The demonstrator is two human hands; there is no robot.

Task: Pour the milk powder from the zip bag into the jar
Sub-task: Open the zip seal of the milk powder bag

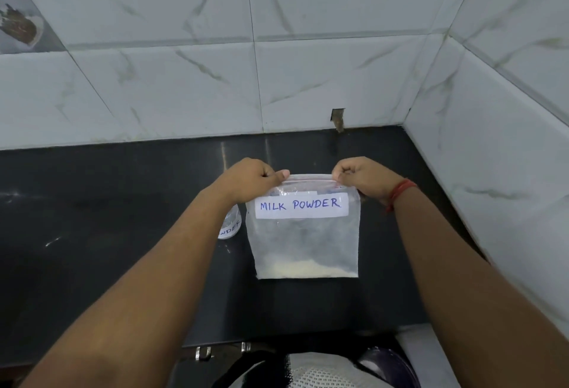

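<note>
A clear zip bag (304, 243) hangs upright above the dark counter, with a white label reading MILK POWDER and a little pale powder settled along its bottom. My left hand (251, 181) pinches the bag's top left corner at the zip strip. My right hand (363, 176) pinches the top right corner; a red thread circles that wrist. A small clear jar (230, 224) with a white handwritten label stands on the counter just left of the bag, mostly hidden behind my left forearm. I cannot tell whether the zip is sealed.
The black counter (107, 233) runs to white marble-patterned wall tiles (308, 79) at the back and on the right, forming a corner. The counter's front edge lies near my body, with metal fittings (204, 353) below it.
</note>
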